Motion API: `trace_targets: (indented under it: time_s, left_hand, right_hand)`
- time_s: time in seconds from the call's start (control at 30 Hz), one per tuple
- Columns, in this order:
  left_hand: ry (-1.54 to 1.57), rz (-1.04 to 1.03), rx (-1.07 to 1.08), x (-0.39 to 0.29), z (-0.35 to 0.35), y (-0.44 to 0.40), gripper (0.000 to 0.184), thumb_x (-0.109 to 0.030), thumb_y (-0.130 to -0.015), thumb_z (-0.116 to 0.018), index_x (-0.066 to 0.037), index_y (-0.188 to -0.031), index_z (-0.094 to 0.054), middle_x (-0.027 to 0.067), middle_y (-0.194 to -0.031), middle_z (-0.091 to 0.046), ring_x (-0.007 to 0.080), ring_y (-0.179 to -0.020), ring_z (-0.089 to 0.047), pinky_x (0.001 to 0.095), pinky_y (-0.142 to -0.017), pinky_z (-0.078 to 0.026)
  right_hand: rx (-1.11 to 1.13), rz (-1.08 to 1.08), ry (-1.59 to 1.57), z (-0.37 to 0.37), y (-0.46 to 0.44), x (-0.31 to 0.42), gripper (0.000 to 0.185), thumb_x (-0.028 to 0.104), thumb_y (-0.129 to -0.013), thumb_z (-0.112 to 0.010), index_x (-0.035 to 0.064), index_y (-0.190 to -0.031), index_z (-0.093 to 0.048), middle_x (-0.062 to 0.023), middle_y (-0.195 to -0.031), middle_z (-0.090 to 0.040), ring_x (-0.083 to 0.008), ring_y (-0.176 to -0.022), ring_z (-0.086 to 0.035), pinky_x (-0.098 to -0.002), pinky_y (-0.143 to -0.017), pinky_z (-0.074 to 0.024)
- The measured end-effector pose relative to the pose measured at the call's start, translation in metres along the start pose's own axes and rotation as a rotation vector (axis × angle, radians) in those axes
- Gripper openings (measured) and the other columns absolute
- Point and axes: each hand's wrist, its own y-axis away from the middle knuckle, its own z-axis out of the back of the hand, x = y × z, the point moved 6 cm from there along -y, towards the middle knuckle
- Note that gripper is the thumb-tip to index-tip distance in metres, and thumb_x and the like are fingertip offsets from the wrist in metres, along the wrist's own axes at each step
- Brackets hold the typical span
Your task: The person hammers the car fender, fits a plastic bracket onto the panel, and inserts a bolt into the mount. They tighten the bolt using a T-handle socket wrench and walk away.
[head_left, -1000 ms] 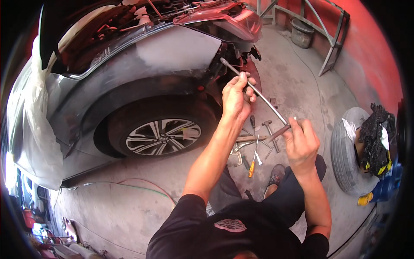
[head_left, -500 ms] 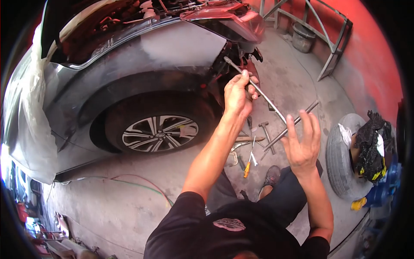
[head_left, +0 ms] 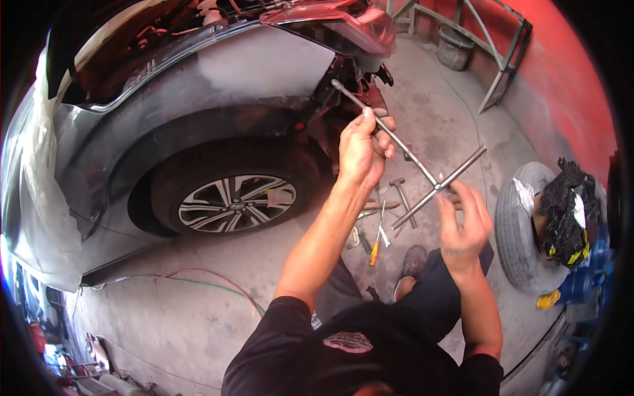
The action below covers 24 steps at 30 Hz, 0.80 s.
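Note:
A long metal T-handle wrench (head_left: 413,158) slants from the car's front corner down to its crossbar. My left hand (head_left: 365,146) is wrapped round the shaft near the upper end. The wrench's tip meets the dark edge beside the grey fender (head_left: 264,66), below the headlight (head_left: 363,30); what it touches is too small to tell. My right hand (head_left: 464,221) is beside the crossbar, its fingers apart and curved, the fingertips at or near the bar.
Below the wrench on the floor lie a hammer (head_left: 403,201), a yellow-handled screwdriver (head_left: 374,253) and other tools. A loose tire (head_left: 515,237) with black plastic on it stands right. Behind are a bucket (head_left: 455,47) and metal frame (head_left: 505,66). Hoses (head_left: 224,284) cross the floor left.
The crossbar has turned about the shaft, and my right hand has opened from its earlier pinch on it. My left hand stays on the shaft. The view has shifted slightly.

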Motion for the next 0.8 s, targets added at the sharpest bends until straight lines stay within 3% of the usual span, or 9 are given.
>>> trace_targets:
  time_s: [0.03, 0.07, 0.27, 0.37, 0.47, 0.53, 0.67, 0.77, 0.8]
  left_hand:
    - [-0.01, -0.009, -0.01, -0.002, 0.0, -0.001, 0.031, -0.03, -0.108, -0.054, 0.0, -0.11, -0.06, 0.0117, -0.085, -0.069, 0.0131, -0.055, -0.056, 0.0298, -0.046, -0.047]
    - [-0.009, -0.008, 0.002, -0.002, -0.001, -0.001, 0.03, -0.029, -0.108, -0.053, 0.0, -0.11, -0.06, 0.0115, -0.085, -0.068, 0.0129, -0.055, -0.056, 0.0302, -0.046, -0.048]
    - [0.004, 0.003, -0.021, 0.0, 0.001, 0.001, 0.031, -0.03, -0.107, -0.055, 0.0, -0.111, -0.06, 0.0111, -0.085, -0.069, 0.0127, -0.056, -0.055, 0.0304, -0.047, -0.048]
    - [0.017, -0.008, -0.019, 0.001, 0.005, 0.0, 0.031, -0.029, -0.107, -0.056, 0.001, -0.11, -0.061, 0.011, -0.086, -0.069, 0.0127, -0.056, -0.055, 0.0304, -0.047, -0.048]
    - [0.033, -0.059, -0.005, -0.002, 0.002, -0.004, 0.03, -0.028, -0.107, -0.057, 0.001, -0.109, -0.061, 0.0114, -0.085, -0.069, 0.0127, -0.056, -0.056, 0.0306, -0.048, -0.049]
    - [0.006, -0.07, -0.023, -0.005, 0.003, -0.005, 0.029, -0.027, -0.106, -0.058, 0.002, -0.108, -0.061, 0.0116, -0.084, -0.069, 0.0126, -0.055, -0.056, 0.0308, -0.048, -0.05]
    - [-0.013, -0.066, -0.031, -0.005, 0.009, -0.006, 0.028, -0.026, -0.106, -0.059, 0.002, -0.106, -0.061, 0.012, -0.083, -0.069, 0.0124, -0.055, -0.056, 0.0302, -0.047, -0.05]
    - [-0.015, -0.048, -0.05, 0.0, 0.009, -0.003, 0.027, -0.026, -0.106, -0.059, 0.002, -0.107, -0.061, 0.012, -0.083, -0.069, 0.012, -0.055, -0.056, 0.0296, -0.047, -0.05]
    - [-0.016, -0.047, -0.055, 0.0, 0.007, -0.005, 0.027, -0.026, -0.106, -0.059, 0.002, -0.107, -0.061, 0.012, -0.083, -0.069, 0.0118, -0.056, -0.056, 0.0294, -0.047, -0.05]
  right_hand:
    - [-0.139, 0.314, 0.277, 0.007, 0.005, 0.017, 0.035, 0.007, -0.088, -0.076, -0.0091, -0.118, -0.066, -0.0206, -0.098, -0.068, -0.0313, -0.082, -0.069, -0.0367, -0.068, -0.0575]
    - [-0.194, 0.406, 0.41, 0.01, 0.007, 0.025, 0.051, 0.0, -0.076, -0.081, -0.007, -0.124, -0.065, -0.0229, -0.11, -0.065, -0.0371, -0.091, -0.065, -0.0416, -0.074, -0.0564]
    - [-0.047, 0.628, 0.518, -0.009, 0.0, 0.031, 0.036, 0.014, -0.084, -0.078, -0.0061, -0.112, -0.07, -0.0227, -0.102, -0.066, -0.0339, -0.086, -0.067, -0.0413, -0.067, -0.0562]
    - [0.164, 0.231, 0.217, -0.021, 0.001, -0.001, 0.028, 0.017, -0.087, -0.076, -0.0074, -0.1, -0.07, -0.0218, -0.095, -0.068, -0.0292, -0.081, -0.069, -0.0379, -0.062, -0.0551]
    - [0.185, -0.373, -0.291, -0.032, 0.011, -0.027, 0.028, 0.014, -0.085, -0.077, -0.0069, -0.103, -0.07, -0.0214, -0.098, -0.068, -0.0307, -0.083, -0.069, -0.0382, -0.065, -0.0558]
    - [0.13, -0.401, -0.33, -0.027, 0.012, -0.026, 0.029, 0.012, -0.084, -0.078, -0.0065, -0.104, -0.07, -0.0211, -0.1, -0.068, -0.0317, -0.085, -0.069, -0.0384, -0.067, -0.0563]
    - [-0.134, 0.176, 0.184, 0.003, 0.009, 0.006, 0.032, 0.008, -0.081, -0.079, -0.0058, -0.107, -0.069, -0.0206, -0.104, -0.067, -0.0337, -0.089, -0.069, -0.0388, -0.071, -0.0573]
    - [-0.049, 0.502, 0.573, -0.004, -0.006, 0.04, 0.044, 0.007, -0.071, -0.082, -0.0047, -0.112, -0.07, -0.0221, -0.111, -0.066, -0.0388, -0.095, -0.067, -0.0412, -0.075, -0.0579]
    - [-0.023, 0.526, 0.547, -0.011, -0.003, 0.032, 0.051, 0.009, -0.066, -0.082, -0.0031, -0.114, -0.071, -0.0215, -0.114, -0.066, -0.0406, -0.098, -0.065, -0.0418, -0.073, -0.0576]
